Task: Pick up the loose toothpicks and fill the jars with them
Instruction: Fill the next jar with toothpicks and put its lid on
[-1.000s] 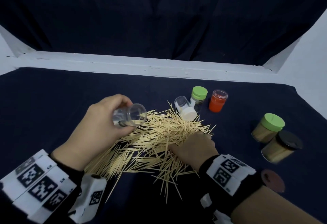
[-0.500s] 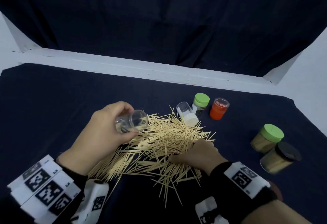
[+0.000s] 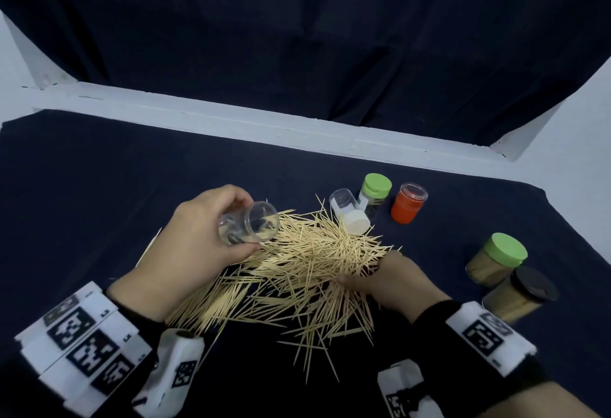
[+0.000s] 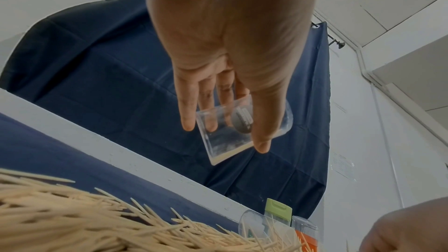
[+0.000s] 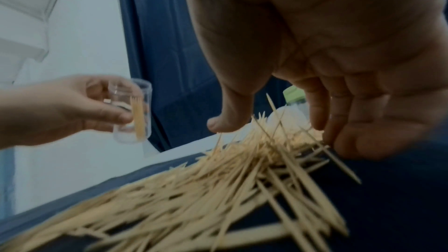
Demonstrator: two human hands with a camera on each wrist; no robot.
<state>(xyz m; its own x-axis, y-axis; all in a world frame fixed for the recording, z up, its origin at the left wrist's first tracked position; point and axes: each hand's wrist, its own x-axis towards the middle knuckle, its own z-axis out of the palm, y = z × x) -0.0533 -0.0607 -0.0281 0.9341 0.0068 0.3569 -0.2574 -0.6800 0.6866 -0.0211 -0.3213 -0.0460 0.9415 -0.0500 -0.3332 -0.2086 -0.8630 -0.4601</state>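
Note:
A big pile of loose toothpicks lies spread on the dark cloth. My left hand grips a small clear jar just above the pile's left part. The jar is tilted on its side with its open mouth facing right. A few toothpicks lie inside the clear jar. My right hand is at the pile's right edge, palm down. Its fingertips touch the toothpicks and its thumb stands apart from them. In the left wrist view the thumb and fingers wrap the jar.
A clear jar with a white lid lies on its side at the pile's far edge, beside a green-lidded jar and an orange jar. Two filled jars, green-lidded and black-lidded, stand at the right. A white ledge borders the back.
My right hand has slid a little to the right along the pile's edge. The left hand still holds the tilted jar in about the same spot.

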